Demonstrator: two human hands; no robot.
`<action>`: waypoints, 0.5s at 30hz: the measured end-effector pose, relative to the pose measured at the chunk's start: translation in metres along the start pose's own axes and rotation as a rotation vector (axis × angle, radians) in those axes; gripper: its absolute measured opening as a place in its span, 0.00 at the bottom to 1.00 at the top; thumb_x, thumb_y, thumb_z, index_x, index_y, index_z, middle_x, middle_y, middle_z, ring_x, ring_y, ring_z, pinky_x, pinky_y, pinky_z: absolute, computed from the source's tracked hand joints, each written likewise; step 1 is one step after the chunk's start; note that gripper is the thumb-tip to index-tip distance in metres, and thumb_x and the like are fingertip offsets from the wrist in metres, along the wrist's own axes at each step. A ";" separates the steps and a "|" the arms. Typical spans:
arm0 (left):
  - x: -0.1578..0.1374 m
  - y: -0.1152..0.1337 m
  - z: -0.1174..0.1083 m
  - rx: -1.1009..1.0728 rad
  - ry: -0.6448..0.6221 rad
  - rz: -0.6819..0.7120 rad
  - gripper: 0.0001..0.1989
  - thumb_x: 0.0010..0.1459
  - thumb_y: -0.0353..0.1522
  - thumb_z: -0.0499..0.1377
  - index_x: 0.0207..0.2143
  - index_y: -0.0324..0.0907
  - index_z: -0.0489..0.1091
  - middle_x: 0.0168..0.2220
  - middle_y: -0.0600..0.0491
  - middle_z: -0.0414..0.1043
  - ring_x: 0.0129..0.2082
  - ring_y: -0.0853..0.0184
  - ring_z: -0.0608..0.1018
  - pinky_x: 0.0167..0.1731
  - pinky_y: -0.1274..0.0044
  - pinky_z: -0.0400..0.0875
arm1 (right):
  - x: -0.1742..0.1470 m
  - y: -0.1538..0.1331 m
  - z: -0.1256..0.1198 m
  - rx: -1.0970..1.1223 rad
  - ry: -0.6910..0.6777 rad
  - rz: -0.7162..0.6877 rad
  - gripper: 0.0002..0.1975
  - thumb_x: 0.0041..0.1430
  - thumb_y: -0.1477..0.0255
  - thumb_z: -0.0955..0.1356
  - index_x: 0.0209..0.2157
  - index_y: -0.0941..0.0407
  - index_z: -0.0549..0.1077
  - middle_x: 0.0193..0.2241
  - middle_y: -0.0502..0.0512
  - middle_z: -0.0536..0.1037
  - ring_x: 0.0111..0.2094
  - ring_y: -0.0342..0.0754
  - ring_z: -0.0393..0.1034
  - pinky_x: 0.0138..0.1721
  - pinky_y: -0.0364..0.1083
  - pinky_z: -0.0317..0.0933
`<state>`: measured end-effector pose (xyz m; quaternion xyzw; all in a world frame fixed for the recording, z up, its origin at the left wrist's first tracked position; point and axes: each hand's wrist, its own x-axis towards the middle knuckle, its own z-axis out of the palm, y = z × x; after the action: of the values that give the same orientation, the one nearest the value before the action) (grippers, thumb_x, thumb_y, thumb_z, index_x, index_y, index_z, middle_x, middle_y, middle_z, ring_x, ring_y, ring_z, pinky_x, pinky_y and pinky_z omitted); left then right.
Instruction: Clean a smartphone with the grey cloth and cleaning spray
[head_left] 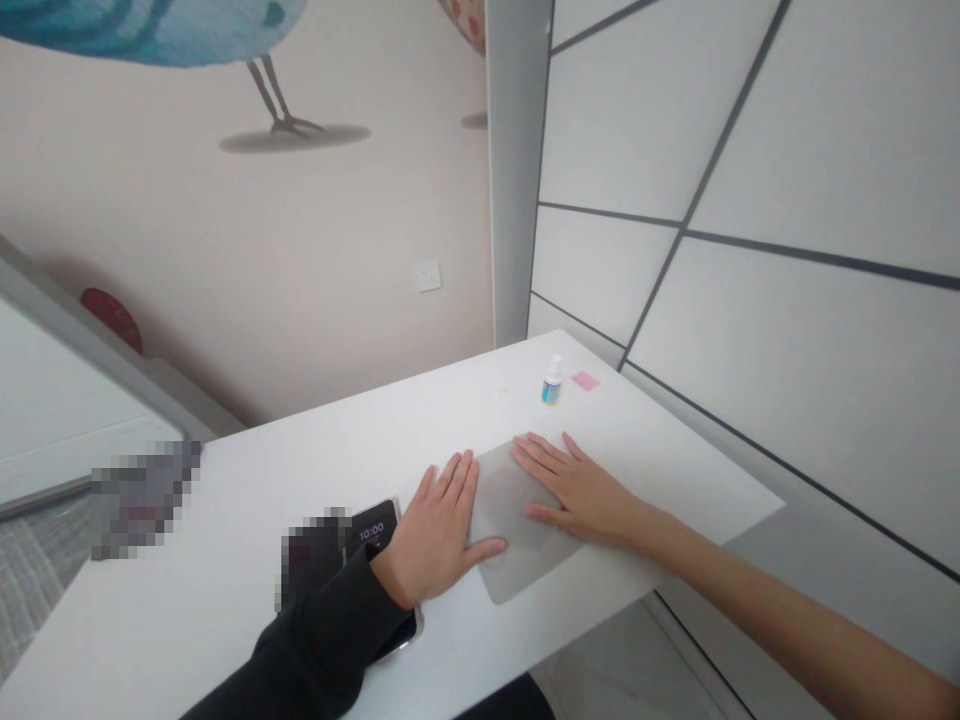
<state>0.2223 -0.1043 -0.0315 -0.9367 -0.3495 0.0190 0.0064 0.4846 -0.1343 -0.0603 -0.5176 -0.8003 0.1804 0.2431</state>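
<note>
A thin grey cloth (501,570) with rounded corners lies flat on the white table. My left hand (442,525), in a black sleeve, rests at the cloth's left edge with its fingers stretched forward and the thumb over the cloth. On the cloth's right side my right hand (574,490) lies flat, fingers spread, forearm bare. Neither hand grips anything. Partly under my left wrist is a phone (373,524) whose lit screen reads 10:00.
Beyond the cloth stand a small white bottle (552,383) with a coloured label and a pink slip (585,380). Blurred-out items lie at the table's left. White panels with dark lines rise along the right side; a wall with a socket (428,276) is behind the table (247,490).
</note>
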 end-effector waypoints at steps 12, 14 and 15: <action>-0.011 0.011 -0.023 -0.187 -0.092 0.276 0.39 0.68 0.53 0.50 0.73 0.46 0.45 0.75 0.39 0.39 0.74 0.47 0.48 0.67 0.48 0.53 | 0.081 0.047 -0.038 0.341 0.700 0.329 0.31 0.53 0.55 0.71 0.52 0.57 0.63 0.55 0.70 0.70 0.57 0.62 0.67 0.61 0.63 0.58; -0.019 0.009 -0.034 -0.177 -0.071 0.267 0.40 0.68 0.52 0.51 0.74 0.45 0.43 0.75 0.40 0.39 0.74 0.48 0.47 0.67 0.49 0.54 | 0.090 0.042 -0.042 0.455 0.622 0.308 0.24 0.53 0.55 0.70 0.45 0.56 0.67 0.47 0.66 0.75 0.52 0.61 0.70 0.59 0.62 0.60; -0.025 0.006 -0.038 -0.164 -0.054 0.256 0.39 0.68 0.50 0.52 0.74 0.46 0.42 0.75 0.41 0.39 0.74 0.49 0.47 0.67 0.49 0.54 | 0.090 0.035 -0.043 0.524 0.573 0.289 0.22 0.55 0.54 0.69 0.43 0.55 0.67 0.43 0.64 0.76 0.49 0.60 0.71 0.56 0.61 0.62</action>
<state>0.2088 -0.1258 0.0071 -0.9702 -0.2276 0.0163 -0.0819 0.5044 -0.0364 -0.0257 -0.5746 -0.5462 0.2589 0.5518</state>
